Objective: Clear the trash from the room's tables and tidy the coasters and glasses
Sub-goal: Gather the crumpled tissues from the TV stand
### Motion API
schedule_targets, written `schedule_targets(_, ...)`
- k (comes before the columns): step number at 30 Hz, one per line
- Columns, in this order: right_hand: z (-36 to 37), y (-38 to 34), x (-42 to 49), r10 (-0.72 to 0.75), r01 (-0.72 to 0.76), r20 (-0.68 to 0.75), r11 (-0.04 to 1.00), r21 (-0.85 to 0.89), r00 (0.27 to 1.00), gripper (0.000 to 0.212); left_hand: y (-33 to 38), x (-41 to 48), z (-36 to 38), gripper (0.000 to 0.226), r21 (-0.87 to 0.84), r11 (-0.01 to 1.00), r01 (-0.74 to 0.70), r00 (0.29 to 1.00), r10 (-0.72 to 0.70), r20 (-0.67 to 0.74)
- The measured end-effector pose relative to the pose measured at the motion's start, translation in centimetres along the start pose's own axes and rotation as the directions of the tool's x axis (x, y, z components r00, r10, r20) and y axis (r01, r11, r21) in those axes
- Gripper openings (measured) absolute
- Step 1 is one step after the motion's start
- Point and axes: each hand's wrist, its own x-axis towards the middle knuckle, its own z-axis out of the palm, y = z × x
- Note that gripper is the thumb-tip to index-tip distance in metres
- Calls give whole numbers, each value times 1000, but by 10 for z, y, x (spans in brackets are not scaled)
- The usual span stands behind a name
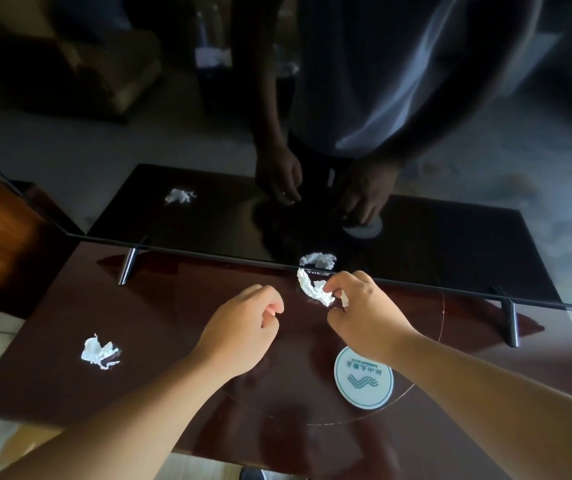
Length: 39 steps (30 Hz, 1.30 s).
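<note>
- Your right hand (364, 306) pinches a crumpled white paper wad (312, 289) between thumb and fingers, just in front of the television's (416, 244) lower edge, at or just above the tabletop (173, 306).
- Your left hand (243, 327) hovers beside it, near the middle of the tabletop, with fingers loosely curled and holding nothing.
- A second paper wad (99, 351) lies on the tabletop to your left, well apart from both hands.
- A round white coaster (363, 377) with a green wave logo lies flat under your right wrist.
- The television stands on two slim metal legs, and its dark screen mirrors your hands, the wads and the coaster.
</note>
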Motion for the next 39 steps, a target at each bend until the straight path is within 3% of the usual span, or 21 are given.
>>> schedule_targets(11, 36, 13, 31, 80, -46, 118, 963, -267, 990, 68, -25, 3, 11, 21, -8, 999, 37, 999, -37, 30)
schedule_targets(16, 48, 17, 41, 72, -28, 126, 945, -326, 989, 53, -35, 2, 11, 21, -28, 997, 75, 997, -74, 33)
schedule_targets(20, 49, 20, 49, 67, -40, 88, 960, -278, 994, 27, -40, 0, 9, 21, -53, 994, 96, 995, -94, 37)
schedule_targets(26, 49, 18, 50, 74, -47, 91, 963, -265, 993, 9, -42, -3, 6, 22, -74, 991, 114, 993, -112, 28)
schedule_targets(33, 35, -12, 33, -45, 51, 119, 998, -46, 992, 25, -27, -9, -1, 25, -99, 991, 86, 995, -90, -32)
schedule_targets(39, 23, -43, 15, -145, 141, 155, 989, 34, 977, 34, -14, -32, -20, 31, -94, 989, 113, 986, -123, -111)
